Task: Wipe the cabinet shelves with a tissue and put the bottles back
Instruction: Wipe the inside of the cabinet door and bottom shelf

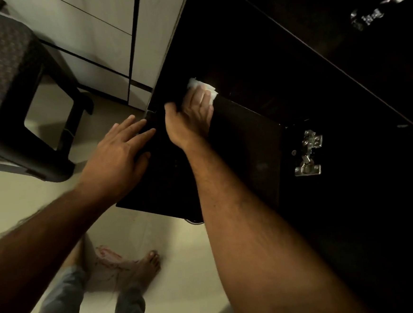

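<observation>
A white tissue (201, 88) is being pressed onto a dark cabinet shelf (241, 84) by the right hand (192, 115), its fingers lying flat over it, near the shelf's left edge. The left hand (118, 153), fingers spread and straight, is being rested on the open cabinet door (244, 148)

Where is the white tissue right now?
Head view, centre: the white tissue lies under the right hand's fingers, pressed on the dark cabinet surface, right of the left hand.

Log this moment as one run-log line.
right hand: presses tissue on cabinet shelf | left hand: flat on dark panel | bottles: unseen
</observation>
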Available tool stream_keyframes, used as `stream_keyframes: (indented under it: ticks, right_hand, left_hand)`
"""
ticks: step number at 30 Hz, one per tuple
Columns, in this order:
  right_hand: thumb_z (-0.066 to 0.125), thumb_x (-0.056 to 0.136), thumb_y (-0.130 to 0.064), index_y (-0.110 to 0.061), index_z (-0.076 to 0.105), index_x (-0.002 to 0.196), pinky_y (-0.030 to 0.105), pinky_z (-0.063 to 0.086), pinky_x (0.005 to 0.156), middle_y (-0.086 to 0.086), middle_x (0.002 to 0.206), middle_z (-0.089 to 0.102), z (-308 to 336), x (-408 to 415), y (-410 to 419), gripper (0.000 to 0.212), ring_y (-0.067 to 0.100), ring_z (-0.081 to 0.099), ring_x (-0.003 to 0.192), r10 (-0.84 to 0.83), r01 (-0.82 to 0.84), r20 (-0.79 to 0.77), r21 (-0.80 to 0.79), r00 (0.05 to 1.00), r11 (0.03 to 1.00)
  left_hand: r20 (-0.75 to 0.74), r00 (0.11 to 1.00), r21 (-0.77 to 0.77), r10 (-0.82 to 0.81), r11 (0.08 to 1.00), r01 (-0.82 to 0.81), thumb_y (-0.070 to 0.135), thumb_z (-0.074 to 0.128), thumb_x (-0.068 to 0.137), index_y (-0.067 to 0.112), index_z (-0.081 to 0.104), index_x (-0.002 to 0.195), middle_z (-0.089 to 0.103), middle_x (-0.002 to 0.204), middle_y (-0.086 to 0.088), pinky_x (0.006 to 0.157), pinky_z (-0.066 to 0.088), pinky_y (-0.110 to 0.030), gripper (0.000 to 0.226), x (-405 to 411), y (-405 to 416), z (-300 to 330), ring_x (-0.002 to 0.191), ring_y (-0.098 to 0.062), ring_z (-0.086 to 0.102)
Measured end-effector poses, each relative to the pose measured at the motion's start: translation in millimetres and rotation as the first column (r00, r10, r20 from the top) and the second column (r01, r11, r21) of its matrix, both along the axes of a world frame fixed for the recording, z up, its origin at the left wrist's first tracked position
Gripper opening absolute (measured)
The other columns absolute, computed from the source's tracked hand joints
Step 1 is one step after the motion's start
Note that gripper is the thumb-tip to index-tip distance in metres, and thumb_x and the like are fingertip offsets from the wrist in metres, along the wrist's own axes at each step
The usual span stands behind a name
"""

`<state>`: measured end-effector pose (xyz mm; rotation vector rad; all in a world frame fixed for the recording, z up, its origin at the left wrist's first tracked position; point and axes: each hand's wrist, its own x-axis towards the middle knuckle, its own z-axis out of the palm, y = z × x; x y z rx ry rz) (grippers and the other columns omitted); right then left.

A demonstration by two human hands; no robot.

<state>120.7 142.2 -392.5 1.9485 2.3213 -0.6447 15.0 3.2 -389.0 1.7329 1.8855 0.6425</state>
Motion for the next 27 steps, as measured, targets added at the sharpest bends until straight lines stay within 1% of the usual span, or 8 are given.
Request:
stream_keyframes:
  ticks: [3, 5, 11, 15, 17, 20, 24, 27]
  right_hand:
    - [0.024, 0.103, -0.046, -0.014, 0.001, 0.156, 0.037, -0.009, 0.119, 0.004, 0.164, -0.008, 2, 22, 2, 0.066, 0.018, -0.015, 0.149, 0.171, -0.171, -0.007, 0.002, 0.985, 0.985]
    - [0.021, 0.103, -0.046, -0.017, 0.002, 0.156, 0.036, -0.010, 0.119, 0.001, 0.164, -0.008, 1, 44, 3, 0.063, 0.014, -0.015, 0.149, 0.200, -0.200, -0.006, 0.002, 0.980, 0.980]
    - [0.019, 0.104, -0.044, -0.014, -0.005, 0.155, 0.038, -0.010, 0.120, 0.001, 0.163, -0.012, -3, 102, -16, 0.064, 0.014, -0.016, 0.149, -0.076, 0.076, 0.090, 0.005, 0.993, 0.997]
    - [0.022, 0.103, -0.047, -0.009, -0.005, 0.155, 0.042, -0.009, 0.120, 0.006, 0.163, -0.014, -1, 78, -14, 0.070, 0.021, -0.017, 0.149, -0.238, 0.243, 0.108, -0.036, 0.965, 0.969]
    - [0.023, 0.102, -0.047, -0.008, -0.007, 0.154, 0.043, -0.011, 0.120, 0.007, 0.163, -0.015, -2, 57, -12, 0.071, 0.023, -0.019, 0.148, -0.165, 0.170, 0.111, -0.037, 0.980, 0.985]
    - [0.024, 0.102, -0.045, -0.010, -0.009, 0.154, 0.041, -0.012, 0.120, 0.005, 0.162, -0.017, -2, 42, -15, 0.071, 0.020, -0.021, 0.148, 0.020, -0.017, 0.101, -0.031, 0.995, 0.999]
    - [0.018, 0.100, -0.046, -0.017, -0.015, 0.152, 0.037, -0.013, 0.119, 0.002, 0.161, -0.021, 4, 65, -56, 0.069, 0.016, -0.025, 0.146, 0.257, -0.256, 0.162, -0.025, 0.953, 0.966]
    - [0.018, 0.098, -0.044, -0.018, -0.016, 0.152, 0.039, -0.009, 0.121, 0.001, 0.161, -0.022, 3, 106, -81, 0.069, 0.015, -0.026, 0.146, 0.214, -0.206, 0.241, -0.056, 0.947, 0.977]
  left_hand:
    - [-0.003, 1.000, -0.007, 0.000, 1.000, 0.000, 0.018, 0.056, 0.090, 0.014, 0.041, 0.144, 0.036, 0.152, -0.012, 0.118, 0.016, -0.046, 0.055, 2, -3, 1, 0.146, -0.026, 0.020]
    - [-0.003, 1.000, -0.014, -0.001, 1.000, 0.001, 0.019, 0.055, 0.090, 0.014, 0.040, 0.144, 0.035, 0.153, -0.011, 0.118, 0.015, -0.045, 0.056, 4, -4, 2, 0.146, -0.026, 0.019]
    - [0.020, 1.000, -0.001, 0.013, 1.000, -0.013, 0.018, 0.055, 0.091, 0.013, 0.042, 0.143, 0.036, 0.152, -0.012, 0.118, 0.015, -0.044, 0.054, 4, -8, 7, 0.146, -0.027, 0.021]
    - [0.039, 0.999, 0.003, 0.028, 1.000, -0.028, 0.019, 0.054, 0.092, 0.014, 0.042, 0.143, 0.037, 0.152, -0.011, 0.118, 0.013, -0.041, 0.052, 0, -13, 5, 0.146, -0.026, 0.022]
    - [0.044, 0.998, -0.002, 0.035, 0.999, -0.035, 0.021, 0.053, 0.093, 0.015, 0.042, 0.143, 0.036, 0.153, -0.010, 0.118, 0.012, -0.040, 0.052, -4, -15, 3, 0.146, -0.024, 0.021]
    - [0.050, 0.998, -0.013, 0.031, 0.999, -0.031, 0.021, 0.054, 0.094, 0.016, 0.041, 0.144, 0.036, 0.153, -0.008, 0.119, 0.013, -0.040, 0.052, -9, -19, 1, 0.146, -0.023, 0.020]
    - [0.041, 0.999, -0.042, -0.004, 0.999, 0.006, 0.023, 0.053, 0.095, 0.019, 0.038, 0.145, 0.032, 0.155, -0.007, 0.118, 0.009, -0.037, 0.053, -17, -20, 4, 0.147, -0.021, 0.017]
    - [0.038, 0.999, -0.050, -0.039, 0.998, 0.041, 0.024, 0.053, 0.095, 0.020, 0.037, 0.146, 0.031, 0.155, -0.006, 0.118, 0.007, -0.036, 0.053, -22, -19, 11, 0.147, -0.021, 0.016]
